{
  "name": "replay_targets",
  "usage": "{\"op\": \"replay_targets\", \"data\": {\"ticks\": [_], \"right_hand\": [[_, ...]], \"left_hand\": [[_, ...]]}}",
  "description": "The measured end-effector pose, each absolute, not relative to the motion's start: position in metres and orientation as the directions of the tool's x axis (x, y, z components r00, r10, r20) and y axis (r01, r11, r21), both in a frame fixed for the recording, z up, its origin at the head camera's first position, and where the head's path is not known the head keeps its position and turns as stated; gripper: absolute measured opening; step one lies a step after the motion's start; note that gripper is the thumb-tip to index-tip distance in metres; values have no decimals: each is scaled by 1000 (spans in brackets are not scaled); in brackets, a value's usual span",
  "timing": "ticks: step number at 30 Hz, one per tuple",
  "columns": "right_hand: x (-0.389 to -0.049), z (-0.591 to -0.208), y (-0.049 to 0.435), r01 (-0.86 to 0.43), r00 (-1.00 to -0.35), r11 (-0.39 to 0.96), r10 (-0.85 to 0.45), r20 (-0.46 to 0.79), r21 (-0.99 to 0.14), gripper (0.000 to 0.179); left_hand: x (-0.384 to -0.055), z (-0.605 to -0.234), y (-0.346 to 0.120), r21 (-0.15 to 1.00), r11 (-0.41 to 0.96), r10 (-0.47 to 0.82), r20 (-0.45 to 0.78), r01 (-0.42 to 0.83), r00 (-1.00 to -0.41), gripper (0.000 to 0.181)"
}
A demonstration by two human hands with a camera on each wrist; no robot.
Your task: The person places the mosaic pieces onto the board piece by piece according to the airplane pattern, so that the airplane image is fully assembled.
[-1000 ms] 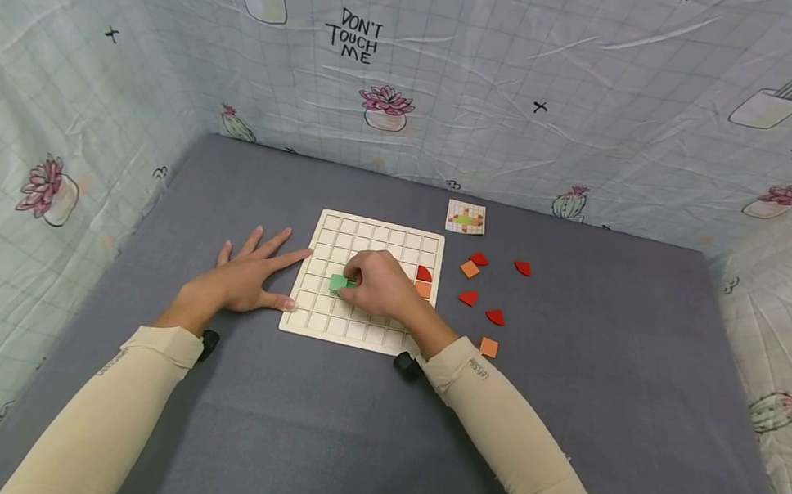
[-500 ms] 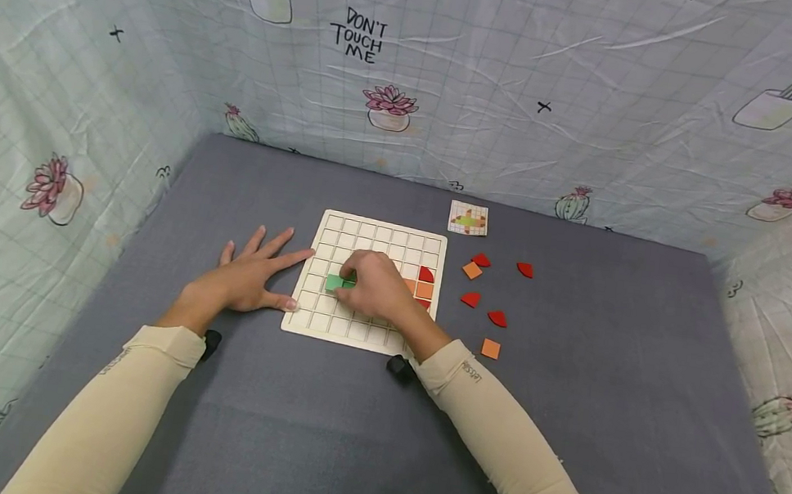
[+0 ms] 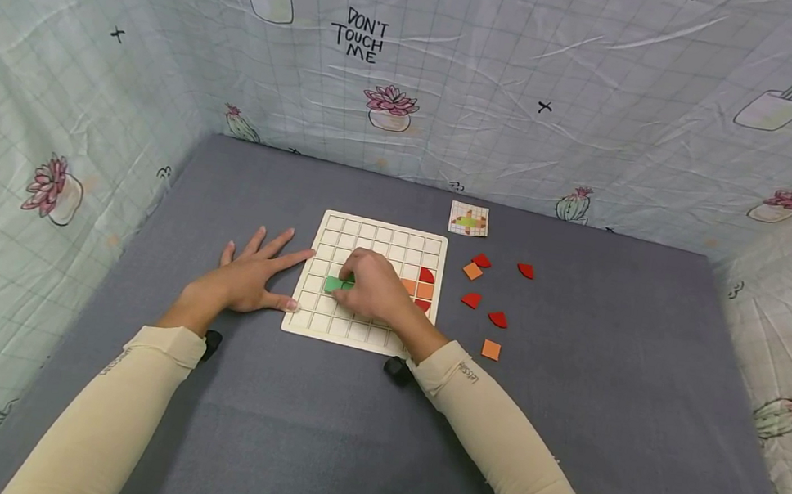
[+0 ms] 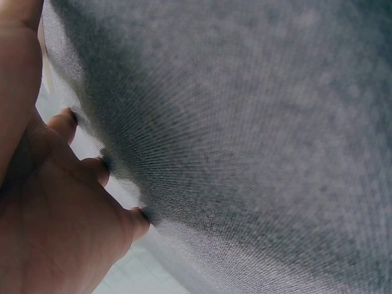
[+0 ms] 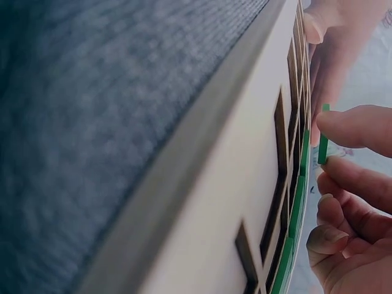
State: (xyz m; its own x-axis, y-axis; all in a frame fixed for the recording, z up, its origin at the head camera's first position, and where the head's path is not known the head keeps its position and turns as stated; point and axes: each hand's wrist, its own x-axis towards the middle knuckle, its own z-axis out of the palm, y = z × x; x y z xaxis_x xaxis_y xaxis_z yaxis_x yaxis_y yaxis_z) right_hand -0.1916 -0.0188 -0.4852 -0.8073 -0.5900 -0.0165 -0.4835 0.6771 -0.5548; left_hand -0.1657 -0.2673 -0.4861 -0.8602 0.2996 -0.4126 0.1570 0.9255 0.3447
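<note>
A pale wooden grid board (image 3: 382, 235) lies on the grey cloth. My left hand (image 3: 238, 281) rests on the cloth with fingers spread, thumb and index fingertips at the board's left edge. Over the middle of the board, my right hand (image 3: 376, 286) pinches a thin green tile (image 5: 324, 135) between thumb and finger, just off the surface in the right wrist view. Several green tiles (image 5: 297, 208) sit in the grid below it, mostly covered by the hand from above. At the board's right side are orange squares (image 3: 424, 291) and red quarter-round tiles (image 3: 426, 275).
Right of the board, loose red quarter-rounds (image 3: 497, 320) and orange squares (image 3: 490, 349) lie scattered on the cloth (image 3: 587, 386). A small pattern card (image 3: 468, 220) with a coloured figure lies beyond the board's far right corner. Printed curtains (image 3: 455, 65) hang around the table.
My right hand has shifted slightly left over the board, uncovering more orange and red tiles at its right side. My left hand stays at the board's edge.
</note>
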Motion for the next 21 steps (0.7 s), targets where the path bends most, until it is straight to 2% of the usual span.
{"op": "replay_targets", "data": {"ticks": [21], "right_hand": [[-192,-486,-22,-466,-813,695,-581,-45,-548,21]], "left_hand": [[-166,-486,-267,348,925,297,-415,151,-860,97]]}}
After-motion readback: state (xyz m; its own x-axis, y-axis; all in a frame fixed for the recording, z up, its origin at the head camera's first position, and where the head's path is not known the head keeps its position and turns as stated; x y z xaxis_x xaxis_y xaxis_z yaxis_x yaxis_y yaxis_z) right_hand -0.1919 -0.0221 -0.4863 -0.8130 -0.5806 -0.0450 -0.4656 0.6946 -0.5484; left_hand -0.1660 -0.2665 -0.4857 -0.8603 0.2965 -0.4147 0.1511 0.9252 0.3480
